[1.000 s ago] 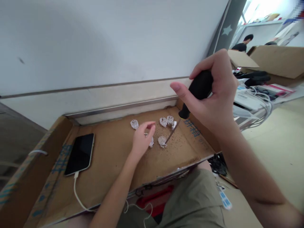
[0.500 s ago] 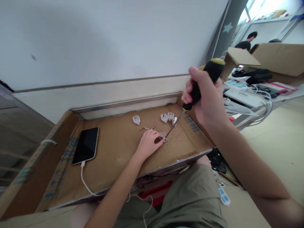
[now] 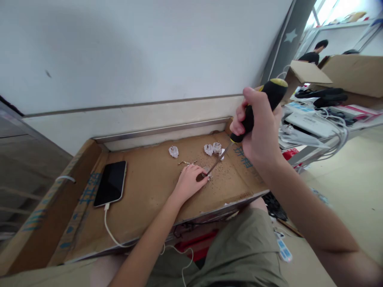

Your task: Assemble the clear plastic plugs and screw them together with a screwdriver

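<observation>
My right hand (image 3: 260, 127) is wrapped round the black and yellow handle of a screwdriver (image 3: 247, 115). Its shaft slants down and left to a clear plastic plug (image 3: 209, 175) on the cardboard. My left hand (image 3: 191, 181) pinches that plug against the cardboard, its fingers hiding most of it. Just beyond the left fingers lie small brass-coloured metal pieces (image 3: 188, 162). A separate clear plug (image 3: 173, 151) with upright pins stands farther back. Two more clear plugs (image 3: 212, 148) sit close together at the back right, beside a small white piece (image 3: 222, 154). Tiny dark specks are scattered round the work spot.
The cardboard-lined tray (image 3: 143, 211) has raised sides. A phone (image 3: 111, 184) with a white cable (image 3: 108, 227) lies at its left. A white wall rises behind. To the right, a cluttered shelf holds cables and a cardboard box (image 3: 356, 73); a person (image 3: 314, 54) is beyond.
The view has shifted slightly, so everything appears a little farther right. The right hand and screwdriver handle sit slightly lower; both hands keep their hold.
</observation>
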The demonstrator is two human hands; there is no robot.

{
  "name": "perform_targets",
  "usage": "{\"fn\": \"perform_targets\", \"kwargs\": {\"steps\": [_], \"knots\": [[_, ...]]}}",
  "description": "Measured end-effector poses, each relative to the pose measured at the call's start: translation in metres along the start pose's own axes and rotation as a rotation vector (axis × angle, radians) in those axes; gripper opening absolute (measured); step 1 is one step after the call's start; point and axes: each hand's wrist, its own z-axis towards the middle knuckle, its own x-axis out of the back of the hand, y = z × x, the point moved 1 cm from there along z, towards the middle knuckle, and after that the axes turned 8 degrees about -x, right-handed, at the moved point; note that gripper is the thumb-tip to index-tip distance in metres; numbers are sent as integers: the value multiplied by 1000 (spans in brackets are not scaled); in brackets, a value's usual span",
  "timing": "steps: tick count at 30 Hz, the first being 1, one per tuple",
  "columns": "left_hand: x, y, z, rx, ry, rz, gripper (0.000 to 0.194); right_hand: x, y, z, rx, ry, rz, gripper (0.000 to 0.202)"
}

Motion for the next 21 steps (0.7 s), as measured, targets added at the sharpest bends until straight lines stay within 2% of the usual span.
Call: {"fn": "perform_targets", "kwargs": {"steps": [5,9,11,15,18,21], "knots": [[0,1,1,-4,-3,5,9,-2,1,0,9,-58,-61,28],[0,1,1,1,-12,4,9,-7,7,-3,198,101,-144,29],[0,1,1,3,-17,2,10,-8,6,-4,284,115,-224,30],[-1,2,2,12,-2,10,13,-4,-6,2,368,-65,-554,33],[-4,4,5,43,7,44,17,4,-16,9,424,-32,-823,42],[-7,6,8,71,12,80,20,7,-22,9,428,2,-966,43]]}}
